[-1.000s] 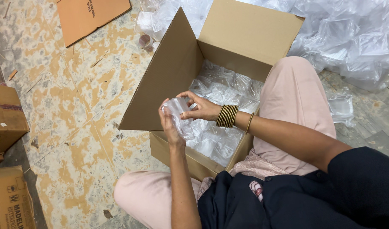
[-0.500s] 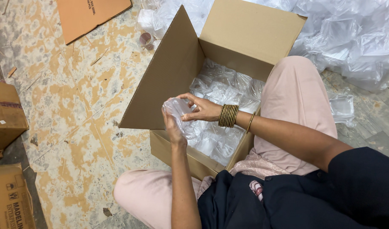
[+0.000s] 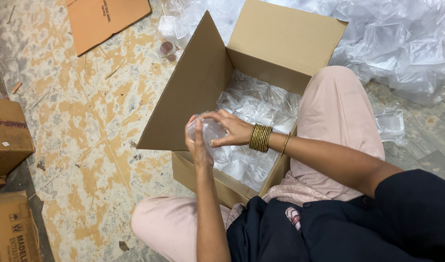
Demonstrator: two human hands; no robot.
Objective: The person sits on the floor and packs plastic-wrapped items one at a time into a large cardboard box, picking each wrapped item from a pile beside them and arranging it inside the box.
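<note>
I sit on the floor with an open cardboard box [image 3: 285, 43] between my legs. It holds several clear plastic containers [image 3: 254, 104]. Both hands grip one clear plastic container [image 3: 210, 131] just above the box's near left corner. My left hand [image 3: 197, 145] wraps it from the left and below. My right hand [image 3: 230, 128], with gold bangles on its wrist, closes on it from the right and top.
A heap of clear plastic wrap [image 3: 392, 39] lies behind and right of the box. A flat cardboard sheet [image 3: 106, 19] lies at the top left. Closed cartons [image 3: 6, 136] stand along the left edge, another carton [image 3: 14, 230] at the bottom left. The floor is worn and patchy.
The two hands have turned the clear container a little between them and stayed at the same place above the box corner.
</note>
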